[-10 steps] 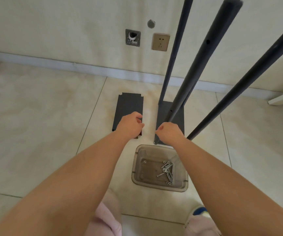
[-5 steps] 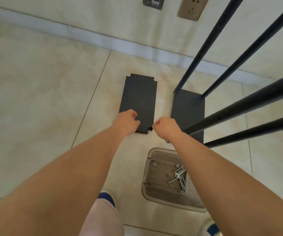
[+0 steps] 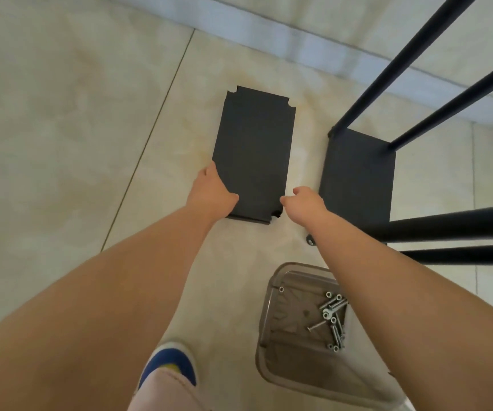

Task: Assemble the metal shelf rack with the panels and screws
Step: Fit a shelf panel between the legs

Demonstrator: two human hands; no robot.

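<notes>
You are reaching down to a loose black shelf panel [image 3: 254,152] lying flat on the tiled floor [image 3: 61,129], just left of the part-built rack [image 3: 358,173]. Your left hand [image 3: 212,189] lies on its near left edge; whether the fingers grip it cannot be told. Your right hand [image 3: 304,203], loosely curled and empty, nears the right corner. The step in hand appears to be picking up this panel; next, both hands need a firm hold to lift it level. The screws [image 3: 332,318] wait in the clear tray [image 3: 272,345].

A flat matte black metal panel with notched corners [image 3: 254,155] is seen on the glossy cream marbled floor tiles [image 3: 61,129]. At 3 o'clock of it, a black rack base with black posts [image 3: 358,179] is shown. Silver screws [image 3: 332,318] are held in a translucent grey-brown plastic tray [image 3: 281,345], and a blue-and-white shoe [image 3: 171,363] is seen at 6 o'clock.
</notes>
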